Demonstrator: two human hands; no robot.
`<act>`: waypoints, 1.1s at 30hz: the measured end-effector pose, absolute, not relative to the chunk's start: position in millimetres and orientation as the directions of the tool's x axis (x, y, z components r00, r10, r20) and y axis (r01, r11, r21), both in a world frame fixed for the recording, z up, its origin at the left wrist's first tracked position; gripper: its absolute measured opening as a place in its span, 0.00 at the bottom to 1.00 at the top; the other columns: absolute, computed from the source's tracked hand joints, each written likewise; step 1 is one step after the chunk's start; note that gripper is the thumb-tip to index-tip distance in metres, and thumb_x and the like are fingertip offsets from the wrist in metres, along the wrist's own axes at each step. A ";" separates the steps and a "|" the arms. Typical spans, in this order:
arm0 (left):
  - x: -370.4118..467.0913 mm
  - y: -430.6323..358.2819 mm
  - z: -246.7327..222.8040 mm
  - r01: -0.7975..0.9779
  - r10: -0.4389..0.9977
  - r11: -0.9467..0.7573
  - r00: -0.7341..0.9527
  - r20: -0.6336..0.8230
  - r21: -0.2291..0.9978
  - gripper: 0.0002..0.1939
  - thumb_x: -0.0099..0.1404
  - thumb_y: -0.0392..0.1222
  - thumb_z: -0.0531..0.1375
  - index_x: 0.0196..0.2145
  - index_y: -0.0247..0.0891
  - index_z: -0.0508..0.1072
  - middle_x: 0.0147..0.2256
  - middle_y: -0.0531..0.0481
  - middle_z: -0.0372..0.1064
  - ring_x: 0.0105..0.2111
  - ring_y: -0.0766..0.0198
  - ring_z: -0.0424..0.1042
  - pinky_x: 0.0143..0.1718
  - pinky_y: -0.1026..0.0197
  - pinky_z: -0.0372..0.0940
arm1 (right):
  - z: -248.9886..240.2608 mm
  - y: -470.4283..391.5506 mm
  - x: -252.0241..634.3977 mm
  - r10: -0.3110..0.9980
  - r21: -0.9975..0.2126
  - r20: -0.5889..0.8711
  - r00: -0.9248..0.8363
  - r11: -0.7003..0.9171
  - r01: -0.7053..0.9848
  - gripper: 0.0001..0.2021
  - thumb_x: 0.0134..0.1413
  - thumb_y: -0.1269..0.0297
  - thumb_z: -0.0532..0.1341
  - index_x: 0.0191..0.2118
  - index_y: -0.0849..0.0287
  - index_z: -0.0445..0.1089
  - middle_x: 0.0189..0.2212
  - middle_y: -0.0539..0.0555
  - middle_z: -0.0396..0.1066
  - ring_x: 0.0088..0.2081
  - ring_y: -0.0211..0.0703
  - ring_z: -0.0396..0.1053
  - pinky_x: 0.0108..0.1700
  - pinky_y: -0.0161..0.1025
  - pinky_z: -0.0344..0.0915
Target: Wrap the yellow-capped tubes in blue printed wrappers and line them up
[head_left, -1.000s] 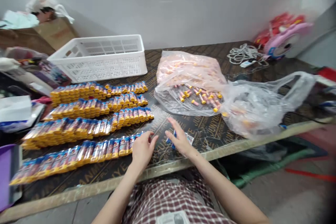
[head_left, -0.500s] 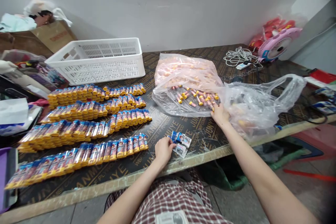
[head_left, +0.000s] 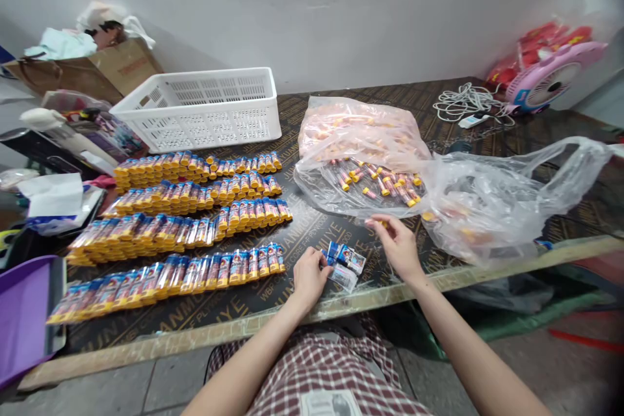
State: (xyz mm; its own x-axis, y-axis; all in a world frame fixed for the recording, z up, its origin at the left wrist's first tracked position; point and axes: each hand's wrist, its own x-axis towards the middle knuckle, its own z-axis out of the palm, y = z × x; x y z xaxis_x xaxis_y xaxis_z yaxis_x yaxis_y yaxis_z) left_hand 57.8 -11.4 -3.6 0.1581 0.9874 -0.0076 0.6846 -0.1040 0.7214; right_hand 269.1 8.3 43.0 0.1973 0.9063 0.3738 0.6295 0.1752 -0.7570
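Note:
My left hand is closed at the left edge of a few blue-and-white wrappers near the table's front edge; its fingertips pinch a wrapper's blue end. To the right of them, my right hand pinches a small yellow-capped tube just in front of the open plastic bag. Inside that bag's mouth lie several loose tubes with yellow caps. Left of my hands, filled blue-and-yellow packs are laid in several overlapping rows.
Behind the rows stands a white basket. A second clear bag lies at the right. Farther back are a white cable and a pink fan. A purple dustpan is at the far left.
My right hand has drawn back from the bag's mouth toward the wrappers, with a tube now between its fingers. My left hand stays by the wrappers. The view has shifted a little left.

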 end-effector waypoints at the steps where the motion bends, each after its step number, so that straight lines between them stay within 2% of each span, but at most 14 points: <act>1: 56.9 -11.1 -3.8 0.641 0.990 -0.085 0.138 -0.006 0.763 0.04 0.52 0.36 0.61 0.23 0.37 0.68 0.27 0.54 0.66 0.28 0.67 0.64 0.32 0.65 0.55 | 42.8 0.5 259.1 0.922 -0.806 0.344 0.176 0.194 0.559 0.11 0.58 0.58 0.55 0.39 0.58 0.71 0.37 0.55 0.71 0.35 0.42 0.69 0.35 0.37 0.65; 3: 55.1 -9.2 -4.1 0.496 0.995 -0.001 0.083 -0.046 0.868 0.05 0.52 0.36 0.60 0.22 0.37 0.65 0.23 0.56 0.63 0.25 0.68 0.63 0.30 0.66 0.56 | 41.6 -12.9 243.5 0.945 -0.870 0.294 0.144 0.202 0.449 0.10 0.56 0.60 0.58 0.40 0.57 0.72 0.40 0.56 0.69 0.39 0.43 0.69 0.37 0.37 0.66; 6: 52.1 -4.4 -2.4 0.134 0.978 0.205 0.019 -0.210 0.969 0.07 0.50 0.36 0.59 0.23 0.39 0.61 0.17 0.60 0.59 0.19 0.70 0.60 0.25 0.67 0.56 | 39.3 -28.4 228.8 0.961 -0.920 0.237 0.145 0.174 0.351 0.09 0.56 0.61 0.59 0.41 0.56 0.72 0.41 0.55 0.68 0.41 0.43 0.68 0.39 0.38 0.67; 9: 49.3 0.3 4.9 -0.181 0.938 0.345 0.022 -0.347 0.921 0.13 0.44 0.34 0.62 0.28 0.39 0.63 0.16 0.62 0.60 0.16 0.71 0.60 0.23 0.68 0.57 | 37.5 -39.2 220.9 0.961 -0.937 0.225 0.160 0.169 0.305 0.09 0.56 0.62 0.59 0.42 0.54 0.72 0.41 0.55 0.67 0.41 0.43 0.68 0.40 0.38 0.67; 12: 46.6 3.9 16.7 -0.331 0.916 0.387 0.029 -0.400 0.861 0.15 0.40 0.35 0.66 0.29 0.35 0.68 0.20 0.57 0.67 0.19 0.71 0.64 0.25 0.67 0.60 | 35.8 -46.0 217.1 0.947 -0.924 0.269 0.177 0.202 0.325 0.09 0.56 0.63 0.59 0.43 0.53 0.72 0.42 0.55 0.68 0.43 0.44 0.68 0.42 0.40 0.67; 17: 42.0 8.7 32.5 -0.487 0.883 0.407 -0.008 -0.470 0.773 0.17 0.37 0.45 0.71 0.23 0.32 0.74 0.23 0.51 0.71 0.23 0.70 0.67 0.26 0.67 0.61 | 36.5 -52.4 213.9 0.925 -0.902 0.329 0.189 0.249 0.352 0.11 0.56 0.66 0.59 0.45 0.52 0.71 0.43 0.54 0.68 0.44 0.44 0.67 0.42 0.39 0.67; 20: 39.6 10.2 37.0 -0.516 0.872 0.395 -0.051 -0.488 0.760 0.19 0.33 0.46 0.72 0.22 0.32 0.75 0.23 0.50 0.72 0.23 0.70 0.67 0.26 0.67 0.61 | 40.1 -55.7 210.5 0.914 -0.883 0.362 0.185 0.272 0.382 0.12 0.56 0.68 0.59 0.46 0.53 0.71 0.43 0.55 0.68 0.44 0.44 0.67 0.42 0.39 0.67; 27: 37.1 10.5 42.0 -0.539 0.860 0.353 -0.135 -0.493 0.764 0.20 0.32 0.49 0.73 0.19 0.32 0.75 0.20 0.53 0.69 0.20 0.73 0.63 0.24 0.68 0.60 | 44.5 -59.8 202.5 0.868 -0.825 0.465 0.174 0.353 0.442 0.14 0.55 0.72 0.59 0.47 0.52 0.71 0.42 0.55 0.69 0.44 0.43 0.68 0.42 0.38 0.68; 33: 37.9 10.2 39.4 -0.539 0.865 0.341 -0.142 -0.482 0.770 0.19 0.34 0.49 0.72 0.20 0.31 0.74 0.20 0.53 0.69 0.20 0.73 0.63 0.24 0.69 0.60 | 41.5 -60.6 197.7 0.864 -0.779 0.497 0.085 0.401 0.482 0.15 0.55 0.73 0.59 0.47 0.52 0.71 0.42 0.55 0.69 0.45 0.44 0.68 0.48 0.43 0.66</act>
State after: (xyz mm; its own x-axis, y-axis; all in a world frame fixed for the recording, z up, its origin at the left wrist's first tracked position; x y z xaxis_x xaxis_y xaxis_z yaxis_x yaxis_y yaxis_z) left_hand 37.9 10.2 39.4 -0.1422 0.8645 -0.4821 -0.5392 0.3407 0.7702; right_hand 197.7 -60.6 41.5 0.0848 0.8635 0.4971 0.4820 0.4011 -0.7790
